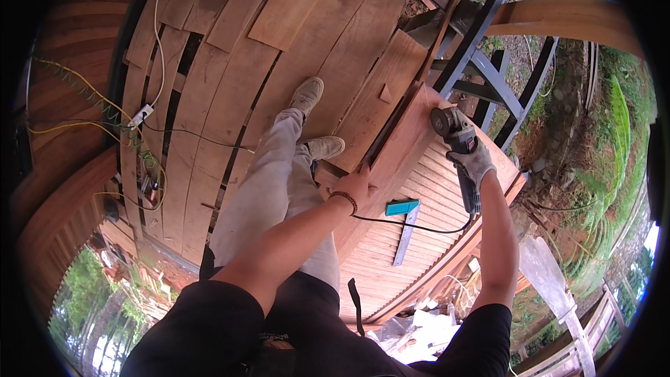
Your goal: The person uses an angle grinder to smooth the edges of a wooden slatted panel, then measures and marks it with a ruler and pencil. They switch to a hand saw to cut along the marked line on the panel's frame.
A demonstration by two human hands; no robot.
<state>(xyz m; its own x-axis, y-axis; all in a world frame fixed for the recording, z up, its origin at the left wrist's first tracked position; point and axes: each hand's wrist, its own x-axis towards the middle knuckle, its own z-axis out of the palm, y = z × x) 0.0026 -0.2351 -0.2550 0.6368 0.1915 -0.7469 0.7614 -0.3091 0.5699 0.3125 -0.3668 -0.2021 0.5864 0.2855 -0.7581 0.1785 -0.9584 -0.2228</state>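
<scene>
My right hand (474, 159), in a pale glove, is wrapped round the body of an angle grinder (466, 141). The grinder's round disc lies at the far end of a reddish wooden board (410, 129); whether it touches the wood I cannot tell. Bare and with a beaded bracelet at the wrist, my left hand (354, 187) rests at the board's near left edge, its fingers partly bent over the wood. A black cord runs from the grinder's rear end back past my left wrist. Between my arms, a try square (405, 220) with a teal handle lies on a ribbed wooden surface (370, 265).
Wide planks (230, 98) with dark gaps form the floor under my shoes. A white power strip (142, 115) with yellow and green cords lies at the left. Dark metal framing (488, 73) stands at the far right, beside a drop to plants and soil. A small wood offcut (385, 93) lies beyond the board.
</scene>
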